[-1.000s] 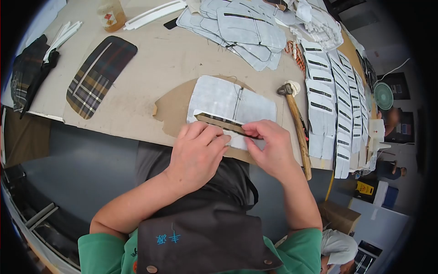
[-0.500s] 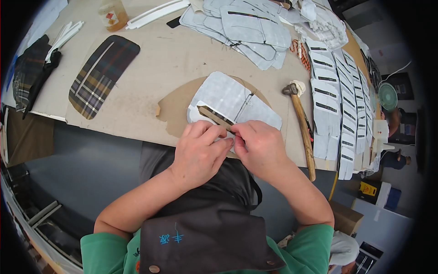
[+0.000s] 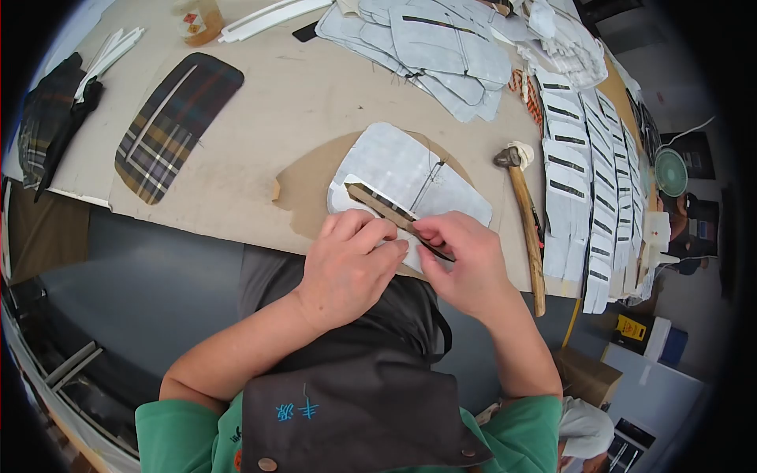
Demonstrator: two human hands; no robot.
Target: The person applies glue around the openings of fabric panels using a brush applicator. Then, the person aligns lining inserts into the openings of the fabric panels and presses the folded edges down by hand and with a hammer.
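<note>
A pale grey fabric piece (image 3: 386, 154) lies tilted on brown paper (image 3: 303, 177) near the table's front edge. Along its lower side runs a dark and brown strip (image 3: 378, 203). My left hand (image 3: 351, 264) presses on the piece's lower edge, its fingers curled together; what lies under the fingertips is hidden. On the right, my right hand (image 3: 465, 256) pinches the right end of the strip between thumb and fingers, and a dark end shows between them.
A hammer (image 3: 524, 229) lies right of the hands, beside rows of grey pieces with dark slots (image 3: 564, 158). More grey pieces (image 3: 449, 51) are piled behind. Plaid fabric (image 3: 180, 126) and a jar (image 3: 197, 21) are at the left. A seated person (image 3: 585, 430) shows lower right.
The grey piece has turned clockwise since the first frame. My right hand moved in toward my left, then back out a little to the right along the strip.
</note>
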